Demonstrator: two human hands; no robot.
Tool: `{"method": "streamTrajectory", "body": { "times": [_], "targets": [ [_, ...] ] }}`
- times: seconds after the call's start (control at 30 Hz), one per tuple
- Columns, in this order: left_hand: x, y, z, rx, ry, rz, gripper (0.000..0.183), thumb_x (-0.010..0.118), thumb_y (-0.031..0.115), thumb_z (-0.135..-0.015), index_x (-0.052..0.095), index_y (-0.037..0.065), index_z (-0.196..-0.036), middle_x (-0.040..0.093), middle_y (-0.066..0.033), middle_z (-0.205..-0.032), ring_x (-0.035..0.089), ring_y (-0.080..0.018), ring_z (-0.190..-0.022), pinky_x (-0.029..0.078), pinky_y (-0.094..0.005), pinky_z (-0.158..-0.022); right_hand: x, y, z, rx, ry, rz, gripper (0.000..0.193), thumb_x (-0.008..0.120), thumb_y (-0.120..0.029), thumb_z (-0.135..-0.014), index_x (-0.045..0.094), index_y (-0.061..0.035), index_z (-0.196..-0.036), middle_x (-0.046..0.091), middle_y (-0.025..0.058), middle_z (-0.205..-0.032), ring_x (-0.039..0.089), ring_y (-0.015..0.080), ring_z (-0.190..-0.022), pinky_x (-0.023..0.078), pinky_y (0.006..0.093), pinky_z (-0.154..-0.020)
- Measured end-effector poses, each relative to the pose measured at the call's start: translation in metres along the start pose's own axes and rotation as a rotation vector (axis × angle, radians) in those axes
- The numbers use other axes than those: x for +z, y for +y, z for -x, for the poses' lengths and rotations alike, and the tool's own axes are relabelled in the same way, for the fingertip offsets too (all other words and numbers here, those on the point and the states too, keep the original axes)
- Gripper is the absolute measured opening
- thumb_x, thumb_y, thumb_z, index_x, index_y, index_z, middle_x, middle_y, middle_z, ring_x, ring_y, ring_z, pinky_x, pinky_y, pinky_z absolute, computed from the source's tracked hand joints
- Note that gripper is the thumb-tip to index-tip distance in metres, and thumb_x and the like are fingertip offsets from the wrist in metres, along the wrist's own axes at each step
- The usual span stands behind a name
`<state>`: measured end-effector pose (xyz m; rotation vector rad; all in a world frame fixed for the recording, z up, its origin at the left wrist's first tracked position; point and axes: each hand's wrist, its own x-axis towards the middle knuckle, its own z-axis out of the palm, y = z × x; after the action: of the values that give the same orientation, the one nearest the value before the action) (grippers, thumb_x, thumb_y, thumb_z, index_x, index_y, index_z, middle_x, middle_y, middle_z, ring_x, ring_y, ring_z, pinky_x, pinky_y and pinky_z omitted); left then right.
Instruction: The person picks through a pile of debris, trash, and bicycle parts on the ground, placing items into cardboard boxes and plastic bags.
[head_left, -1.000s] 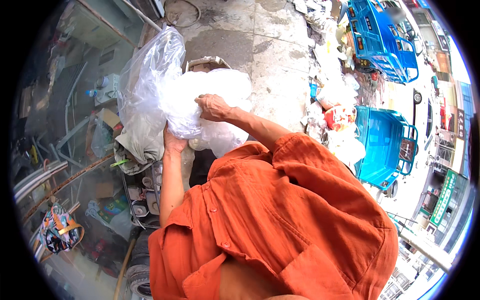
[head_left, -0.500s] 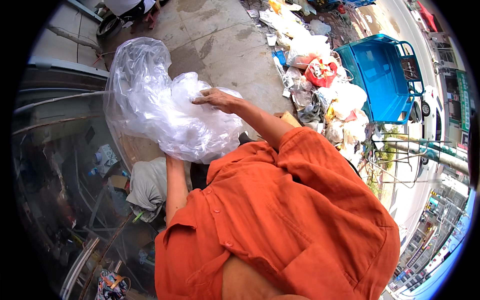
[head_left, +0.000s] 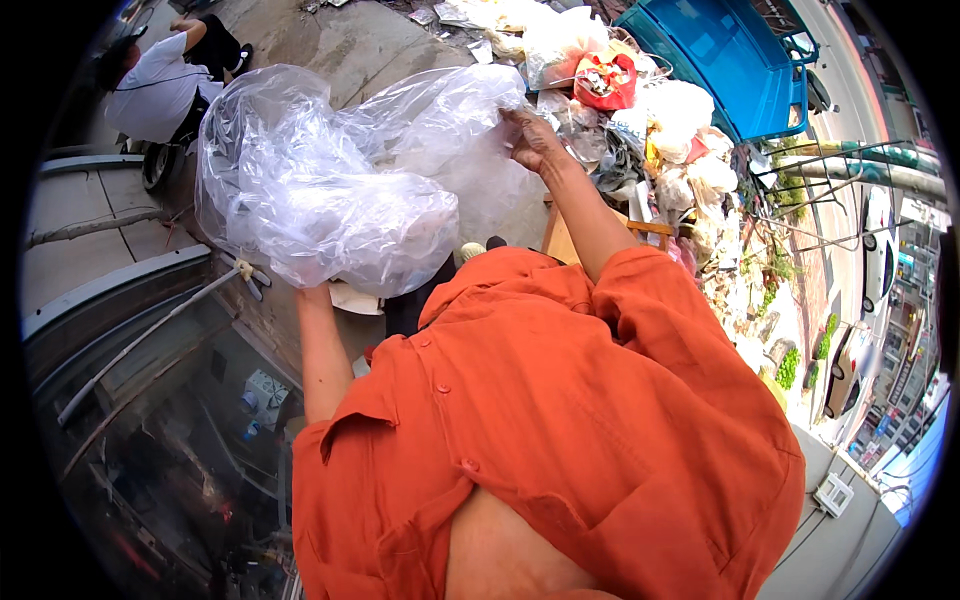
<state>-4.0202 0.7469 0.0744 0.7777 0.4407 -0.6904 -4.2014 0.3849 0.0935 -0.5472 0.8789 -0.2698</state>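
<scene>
A large, crumpled sheet of clear plastic film [head_left: 330, 190] is bunched up in front of me, with a thinner part stretched out to the right. My right hand [head_left: 535, 142] grips the stretched part near its right edge, fingers closed on the film. From the lower left my left forearm [head_left: 322, 350] reaches up under the bunched film. The folds cover my left hand, so its fingers do not show.
Bags and loose rubbish [head_left: 670, 140] are heaped on the right, including a red bag [head_left: 606, 80]. Behind the heap stands a blue cart bed [head_left: 715, 50]. A person in a white shirt [head_left: 160, 90] sits at the far left near a wheel [head_left: 160, 168]. Dark glass panels [head_left: 180, 440] line the left.
My right hand has moved right and away, drawing part of the film out from the bunch. The view has shifted, and more of the person at the far left shows.
</scene>
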Motion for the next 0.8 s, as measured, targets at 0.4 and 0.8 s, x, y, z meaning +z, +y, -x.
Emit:
{"method": "streamTrajectory", "body": {
  "times": [0.4,0.8],
  "targets": [
    [0.046,0.095,-0.168,-0.075,0.099,-0.257,0.035,0.034,0.020,-0.084,0.044,0.002,-0.112,0.048,-0.0127,-0.111,0.048,-0.0236,-0.099,0.039,-0.0342,-0.086,-0.034,-0.011,-0.041,-0.263,0.340,-0.520,0.020,0.054,-0.014,-0.078,0.052,-0.0090,-0.096,0.056,0.0061,-0.093,0.054,0.0240,-0.084,0.043,0.0464,-0.075],
    [0.139,0.106,-0.249,0.029,-0.093,-0.704,0.041,0.050,0.004,-0.076,0.040,-0.003,-0.115,0.049,-0.0152,-0.110,0.053,-0.0281,-0.092,0.047,-0.0379,-0.076,-0.094,-0.046,-0.063,-0.405,0.411,-0.870,0.026,0.048,-0.022,-0.082,0.052,-0.0078,-0.103,0.056,0.0067,-0.103,0.053,0.0253,-0.095,0.039,0.0496,-0.082]
  ]
}}
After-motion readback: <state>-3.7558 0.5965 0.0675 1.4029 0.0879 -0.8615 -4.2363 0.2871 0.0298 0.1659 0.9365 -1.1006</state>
